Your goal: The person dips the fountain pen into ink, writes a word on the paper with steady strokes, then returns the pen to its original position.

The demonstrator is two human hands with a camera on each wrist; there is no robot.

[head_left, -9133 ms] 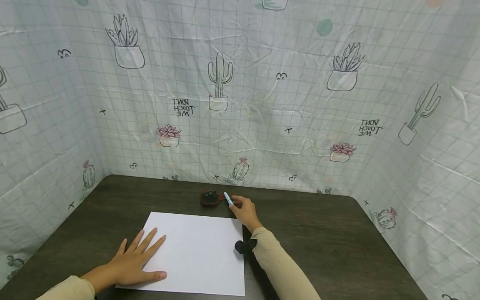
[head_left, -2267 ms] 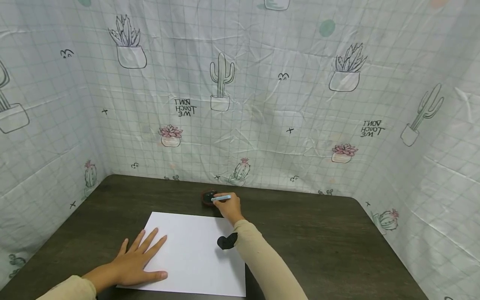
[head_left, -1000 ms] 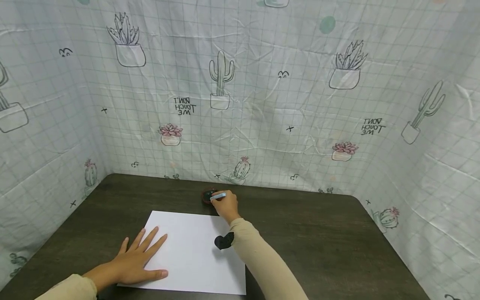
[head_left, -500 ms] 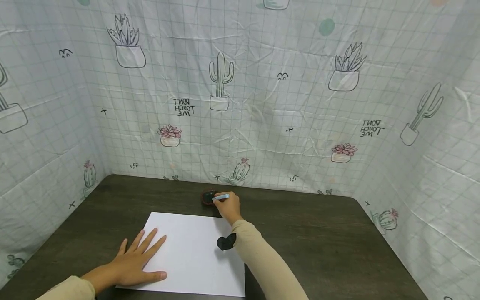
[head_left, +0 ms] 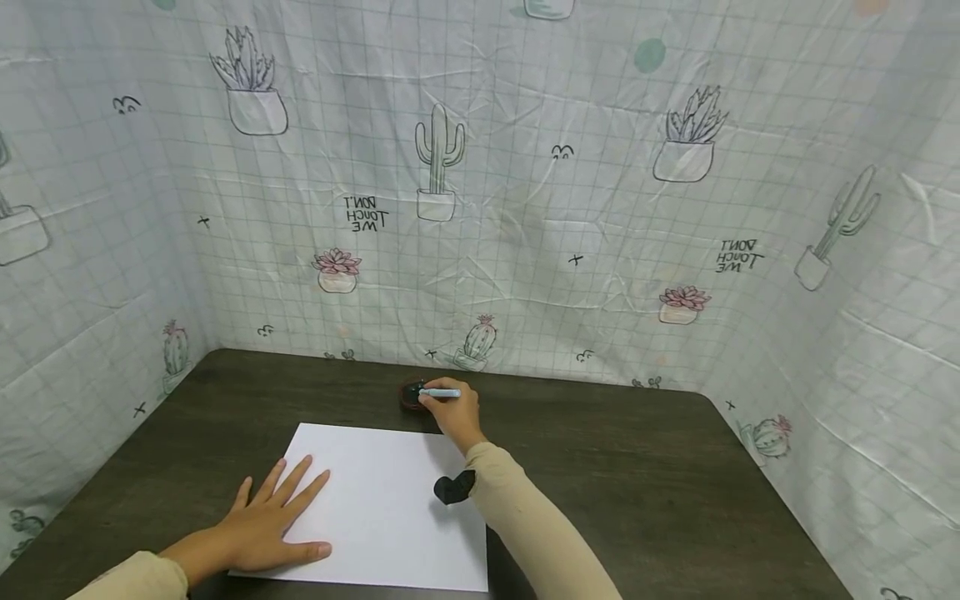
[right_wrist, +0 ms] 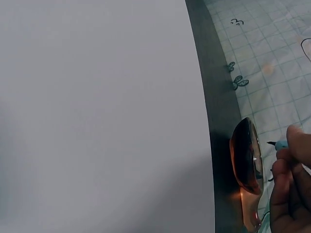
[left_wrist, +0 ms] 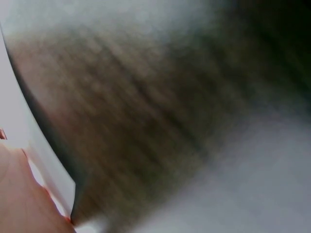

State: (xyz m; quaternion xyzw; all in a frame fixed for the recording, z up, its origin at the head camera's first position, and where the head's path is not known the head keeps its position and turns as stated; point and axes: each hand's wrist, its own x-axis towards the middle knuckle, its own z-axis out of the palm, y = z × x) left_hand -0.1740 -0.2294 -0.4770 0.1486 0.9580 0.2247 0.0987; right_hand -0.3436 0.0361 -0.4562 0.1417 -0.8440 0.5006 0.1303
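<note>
My right hand pinches a short light-blue brush with a dark pointed tip, seen in the right wrist view. It is held over the right side of a small amber-rimmed dish with dark contents; whether the tip touches them cannot be told. In the right wrist view the dish shows a short handle, and the brush tip is apart from its rim. My left hand lies flat with spread fingers on the left edge of a white sheet of paper. The left wrist view is mostly blurred.
A dark wooden table carries the paper and dish. Behind and at both sides hangs a white gridded cloth with printed cacti. A black wrist camera on my right arm overhangs the paper.
Several seconds back, my right hand was right of the dish with the brush pointing away; now it is turned in over the dish. Lately the brush has levelled slightly. My left hand stays put.
</note>
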